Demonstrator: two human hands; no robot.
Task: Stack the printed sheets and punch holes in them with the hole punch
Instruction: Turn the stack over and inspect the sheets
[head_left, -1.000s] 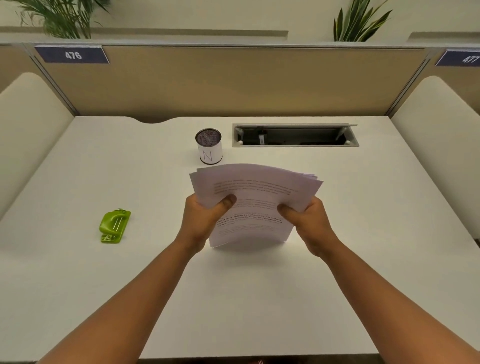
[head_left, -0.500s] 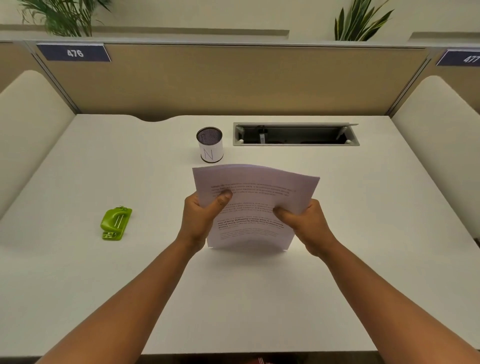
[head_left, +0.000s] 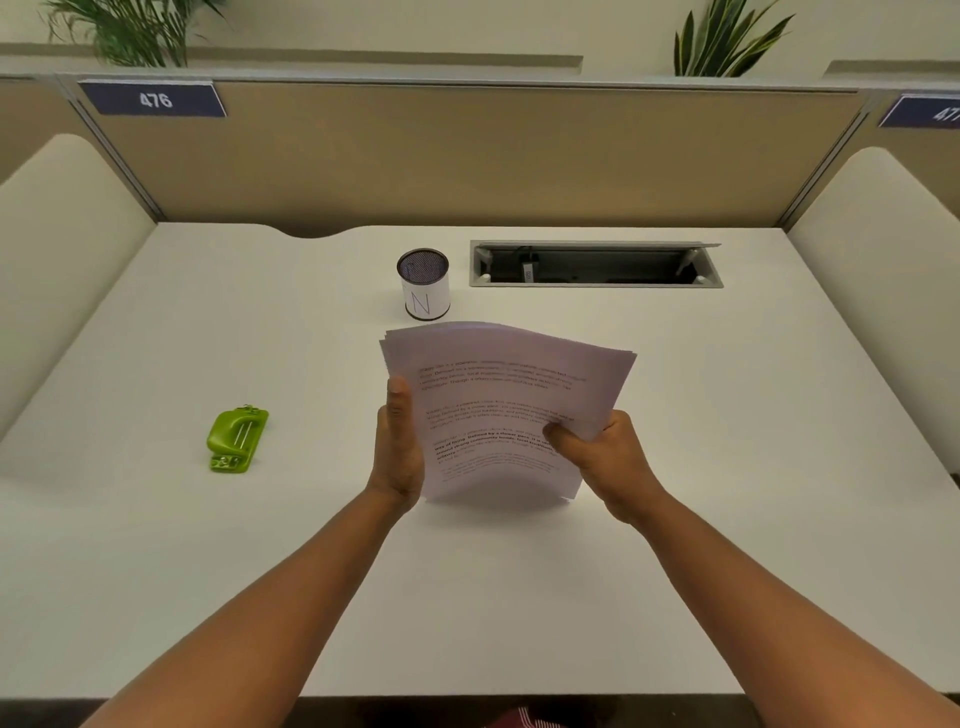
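Note:
A stack of printed sheets (head_left: 511, 395) stands on its lower edge on the white desk (head_left: 519, 597), leaning away from me and slightly bowed. My right hand (head_left: 605, 462) pinches the stack's right side, thumb on the printed face. My left hand (head_left: 397, 447) lies flat against the stack's left edge with straight fingers. The green hole punch (head_left: 236, 439) lies on the desk well to the left of my left hand, untouched.
A white mesh pen cup (head_left: 423, 285) stands just behind the sheets. An open cable tray (head_left: 595, 263) is sunk into the desk at the back right. Beige partitions (head_left: 467, 156) and padded side panels enclose the desk.
My left hand has let go of its thumb grip and now lies flat against the stack's left edge. The sheets' top edges have drawn closer together.

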